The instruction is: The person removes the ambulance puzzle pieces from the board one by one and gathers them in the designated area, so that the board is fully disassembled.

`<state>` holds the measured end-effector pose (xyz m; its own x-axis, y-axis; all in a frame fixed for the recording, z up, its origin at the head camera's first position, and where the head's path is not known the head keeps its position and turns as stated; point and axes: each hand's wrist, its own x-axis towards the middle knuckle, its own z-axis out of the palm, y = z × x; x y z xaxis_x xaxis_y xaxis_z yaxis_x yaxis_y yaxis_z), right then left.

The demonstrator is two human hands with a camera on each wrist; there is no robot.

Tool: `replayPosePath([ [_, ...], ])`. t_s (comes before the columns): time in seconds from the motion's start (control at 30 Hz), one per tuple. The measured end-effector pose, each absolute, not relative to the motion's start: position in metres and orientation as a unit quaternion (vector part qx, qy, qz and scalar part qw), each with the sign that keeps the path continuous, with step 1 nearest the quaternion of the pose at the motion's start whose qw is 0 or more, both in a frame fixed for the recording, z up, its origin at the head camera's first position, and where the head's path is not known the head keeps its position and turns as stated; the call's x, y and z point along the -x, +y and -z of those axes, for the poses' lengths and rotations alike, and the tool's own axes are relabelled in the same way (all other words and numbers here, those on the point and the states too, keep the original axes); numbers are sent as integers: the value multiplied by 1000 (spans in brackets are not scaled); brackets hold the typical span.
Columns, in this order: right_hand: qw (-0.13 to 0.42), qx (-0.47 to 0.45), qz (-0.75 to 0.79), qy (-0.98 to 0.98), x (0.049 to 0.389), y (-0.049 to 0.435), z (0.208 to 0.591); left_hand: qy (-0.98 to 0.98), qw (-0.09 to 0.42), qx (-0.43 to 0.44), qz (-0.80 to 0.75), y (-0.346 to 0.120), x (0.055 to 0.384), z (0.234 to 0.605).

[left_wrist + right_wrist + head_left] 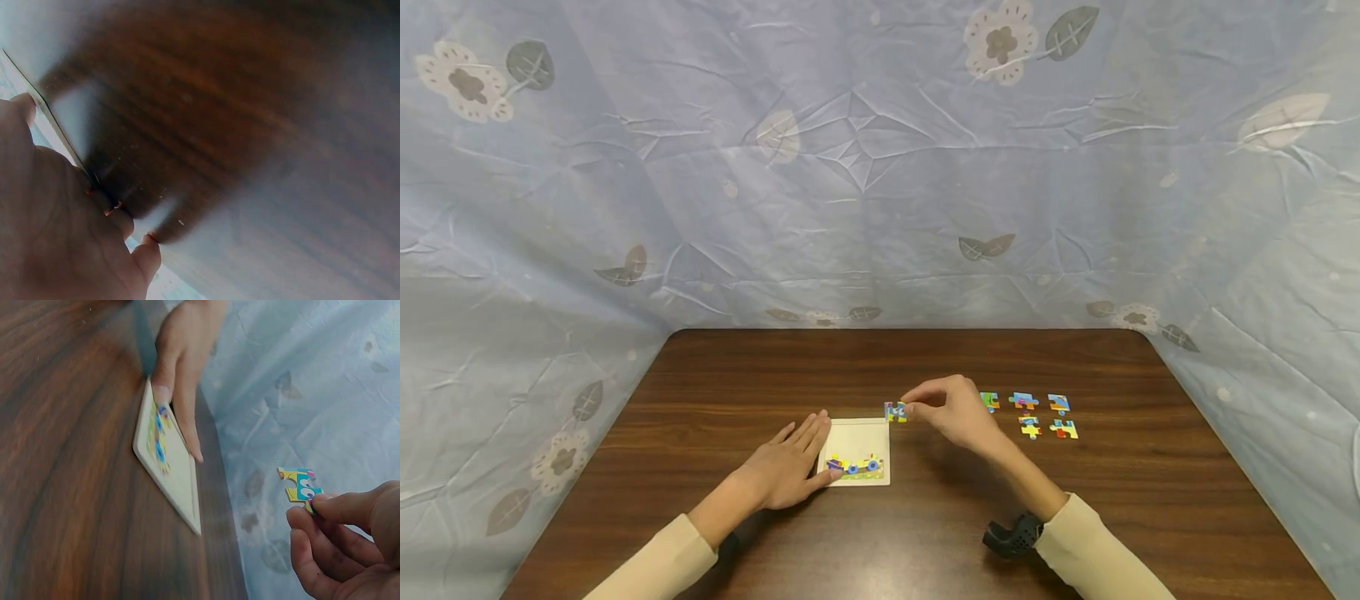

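A pale puzzle tray (859, 435) lies on the table, its lower part filled with joined pieces (854, 467) that form a colourful vehicle picture. My left hand (790, 465) rests along the tray's left edge with fingers extended, the thumb lying over the joined pieces. Between thumb and fingertips, my right hand (958, 412) pinches a jigsaw piece (305, 487), blue and yellow with white eye-like spots. In the head view this piece overlaps the tray's upper right corner. The right wrist view shows it held up in the air, with the tray (178, 481) off to the left.
Right of my right hand lie several loose jigsaw pieces (1023, 401) in two rough rows. The brown wooden table (737, 367) ends at a back edge against a pale blue floral cloth (865, 208), which also hangs at both sides. A black wrist device (1013, 536) sits under the right sleeve.
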<state>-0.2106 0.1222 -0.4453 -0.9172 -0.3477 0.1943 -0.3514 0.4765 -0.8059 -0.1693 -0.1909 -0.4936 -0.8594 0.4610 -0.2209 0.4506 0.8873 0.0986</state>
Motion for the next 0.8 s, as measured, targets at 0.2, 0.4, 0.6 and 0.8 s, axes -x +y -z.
replayPosePath([
  [0.2, 1, -183, -481, -857, 216, 153, 442, 964, 119, -236, -19, -191, 169, 496],
  [0.4, 0, -160, -480, -863, 223, 183, 443, 965, 115, -235, -20, -191, 169, 497],
  [0.6, 2, -144, -450, -881, 224, 210, 452, 964, 115, -240, -23, -191, 168, 496],
  [0.8, -14, -132, -421, -897, 228, 232, 462, 964, 116, -238, -22, -191, 168, 495],
])
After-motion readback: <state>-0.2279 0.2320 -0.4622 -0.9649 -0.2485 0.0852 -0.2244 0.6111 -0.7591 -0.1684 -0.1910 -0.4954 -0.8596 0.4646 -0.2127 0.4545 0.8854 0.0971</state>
